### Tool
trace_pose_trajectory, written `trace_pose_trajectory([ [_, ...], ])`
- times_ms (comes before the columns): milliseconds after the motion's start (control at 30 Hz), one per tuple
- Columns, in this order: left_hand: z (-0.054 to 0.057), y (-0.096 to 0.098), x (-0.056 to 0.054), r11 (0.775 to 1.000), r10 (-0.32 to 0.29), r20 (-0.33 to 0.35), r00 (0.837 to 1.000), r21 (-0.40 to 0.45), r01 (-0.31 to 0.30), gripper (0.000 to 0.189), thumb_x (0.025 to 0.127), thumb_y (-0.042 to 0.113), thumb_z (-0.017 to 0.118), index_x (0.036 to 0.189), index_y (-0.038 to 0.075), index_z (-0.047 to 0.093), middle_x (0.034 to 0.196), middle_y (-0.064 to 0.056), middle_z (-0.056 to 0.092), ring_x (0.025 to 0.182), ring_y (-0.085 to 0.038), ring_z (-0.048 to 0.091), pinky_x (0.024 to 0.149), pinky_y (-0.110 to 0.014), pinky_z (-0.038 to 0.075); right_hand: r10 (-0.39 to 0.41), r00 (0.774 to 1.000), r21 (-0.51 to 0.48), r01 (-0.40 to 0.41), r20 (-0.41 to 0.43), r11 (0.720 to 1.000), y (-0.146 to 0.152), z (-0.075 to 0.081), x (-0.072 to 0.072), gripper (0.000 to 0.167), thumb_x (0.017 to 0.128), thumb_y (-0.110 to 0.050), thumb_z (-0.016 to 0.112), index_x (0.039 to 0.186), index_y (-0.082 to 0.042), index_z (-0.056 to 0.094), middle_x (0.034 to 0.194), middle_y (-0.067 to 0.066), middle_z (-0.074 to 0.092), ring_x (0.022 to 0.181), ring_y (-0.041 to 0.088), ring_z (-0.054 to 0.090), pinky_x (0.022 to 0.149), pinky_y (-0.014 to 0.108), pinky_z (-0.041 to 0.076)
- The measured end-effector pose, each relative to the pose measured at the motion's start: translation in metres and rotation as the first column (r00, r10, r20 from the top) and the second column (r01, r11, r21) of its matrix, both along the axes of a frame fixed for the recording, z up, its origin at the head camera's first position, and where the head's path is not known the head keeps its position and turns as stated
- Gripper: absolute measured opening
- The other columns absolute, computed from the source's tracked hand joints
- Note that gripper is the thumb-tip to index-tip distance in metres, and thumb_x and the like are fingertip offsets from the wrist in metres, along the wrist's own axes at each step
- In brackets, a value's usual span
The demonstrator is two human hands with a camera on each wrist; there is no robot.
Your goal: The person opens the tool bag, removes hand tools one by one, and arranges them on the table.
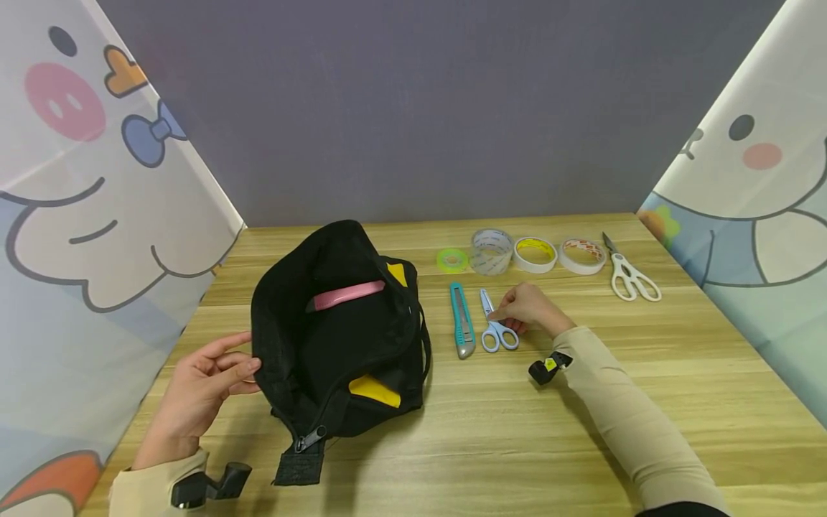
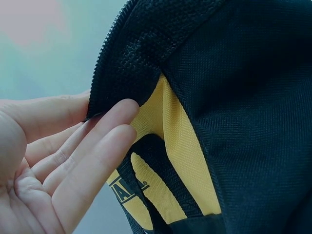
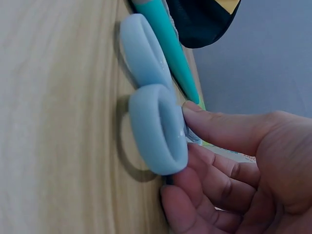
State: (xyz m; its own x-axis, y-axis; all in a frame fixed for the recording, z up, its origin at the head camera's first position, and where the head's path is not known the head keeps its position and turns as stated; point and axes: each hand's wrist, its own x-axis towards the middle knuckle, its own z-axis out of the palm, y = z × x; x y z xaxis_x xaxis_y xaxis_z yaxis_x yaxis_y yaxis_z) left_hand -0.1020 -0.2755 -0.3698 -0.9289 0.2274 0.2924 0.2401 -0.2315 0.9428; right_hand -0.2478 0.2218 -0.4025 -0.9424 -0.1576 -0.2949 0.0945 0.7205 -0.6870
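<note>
A black bag [image 1: 336,337] with yellow panels stands with its mouth gaping, and a pink-edged item [image 1: 349,295] shows inside it. My left hand [image 1: 209,380] pinches the bag's zippered rim [image 2: 122,73] between thumb and fingers. At the light blue scissors [image 1: 500,335], my right hand [image 1: 526,309] has thumb and fingers around the part just above the handle loops. In the right wrist view the loops [image 3: 158,129] sit close over the wood, casting a shadow. A teal utility knife [image 1: 461,321] lies just left of the scissors.
Behind them runs a row of tapes: a small green roll [image 1: 451,260], a clear roll [image 1: 491,252] and two white-edged rolls [image 1: 535,255]. White-handled scissors [image 1: 628,273] lie at the far right. A grey partition [image 1: 439,115] closes off the table's back, with printed cloths at both sides.
</note>
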Motion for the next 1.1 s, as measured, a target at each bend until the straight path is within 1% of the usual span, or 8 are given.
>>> trace_pose_trajectory([
  [267,0.000,0.001,-0.001,1.000,-0.010,0.001,1.000,0.009,0.010,0.050,0.095,-0.020,0.049,0.129,0.012,0.067,0.096,-0.006,0.075,0.080,-0.015,0.071,0.067,-0.032,0.063,0.037,0.999,-0.042,-0.037,0.014,0.998,0.006,0.003,0.001,0.024,0.087,-0.022,0.079,0.083,0.000,0.070,0.065,0.005,0.065,0.057,0.015,0.062,0.054,0.030,0.059],
  [400,0.000,0.001,0.000,1.000,-0.020,-0.009,1.000,0.015,0.020,0.050,0.095,-0.021,0.048,0.129,0.011,0.067,0.097,-0.006,0.075,0.082,-0.015,0.072,0.068,-0.031,0.062,0.052,0.999,-0.052,-0.052,-0.004,0.997,0.009,0.009,-0.002,0.023,0.087,-0.021,0.078,0.079,-0.002,0.069,0.064,0.003,0.065,0.055,0.014,0.061,0.053,0.028,0.058],
  [500,0.000,0.001,0.000,1.000,-0.019,-0.014,1.000,0.016,0.019,0.050,0.095,-0.021,0.048,0.129,0.011,0.067,0.097,-0.006,0.075,0.081,-0.015,0.072,0.067,-0.031,0.062,0.052,0.999,-0.088,-0.052,-0.003,0.995,0.007,0.018,-0.003,0.021,0.087,-0.018,0.077,0.079,-0.001,0.068,0.065,0.004,0.064,0.055,0.014,0.061,0.052,0.027,0.057],
  [667,0.000,0.000,0.000,1.000,-0.015,-0.013,1.000,0.009,0.015,0.049,0.096,-0.020,0.049,0.129,0.012,0.067,0.097,-0.006,0.075,0.079,-0.014,0.071,0.067,-0.031,0.063,0.057,0.998,-0.127,-0.059,-0.019,0.990,-0.002,0.036,-0.005,0.019,0.088,-0.017,0.077,0.086,0.001,0.070,0.068,0.006,0.066,0.056,0.015,0.064,0.055,0.030,0.060],
  [767,0.000,0.000,0.000,1.000,-0.020,-0.015,1.000,0.008,0.020,0.049,0.096,-0.020,0.049,0.130,0.011,0.066,0.097,-0.006,0.075,0.079,-0.014,0.071,0.067,-0.031,0.063,0.089,0.995,-0.144,-0.093,-0.034,0.985,-0.009,0.046,-0.007,0.021,0.090,-0.017,0.076,0.093,0.004,0.071,0.072,0.008,0.067,0.058,0.015,0.065,0.059,0.035,0.062],
  [900,-0.001,-0.001,0.000,1.000,-0.017,-0.011,1.000,0.005,0.017,0.050,0.096,-0.020,0.048,0.130,0.012,0.066,0.097,-0.006,0.075,0.078,-0.014,0.070,0.067,-0.032,0.063,0.117,0.993,-0.184,-0.120,-0.024,0.976,-0.018,0.058,-0.010,0.023,0.092,-0.014,0.073,0.102,0.006,0.069,0.077,0.010,0.068,0.063,0.018,0.067,0.068,0.043,0.063],
  [967,-0.001,-0.001,0.000,1.000,-0.010,-0.007,1.000,0.000,0.010,0.050,0.096,-0.020,0.048,0.130,0.012,0.066,0.097,-0.006,0.075,0.078,-0.014,0.070,0.067,-0.032,0.063,0.126,0.992,-0.195,-0.128,-0.025,0.972,-0.025,0.064,-0.012,0.024,0.092,-0.013,0.072,0.105,0.007,0.068,0.078,0.011,0.069,0.066,0.021,0.068,0.070,0.044,0.063],
  [1100,-0.001,-0.001,0.000,1.000,-0.003,-0.005,1.000,-0.009,0.003,0.050,0.096,-0.020,0.049,0.130,0.012,0.066,0.097,-0.006,0.075,0.077,-0.015,0.070,0.067,-0.031,0.063,0.149,0.988,-0.215,-0.155,-0.042,0.964,-0.038,0.076,-0.014,0.028,0.092,-0.012,0.072,0.110,0.010,0.067,0.081,0.013,0.070,0.071,0.025,0.070,0.069,0.041,0.063],
])
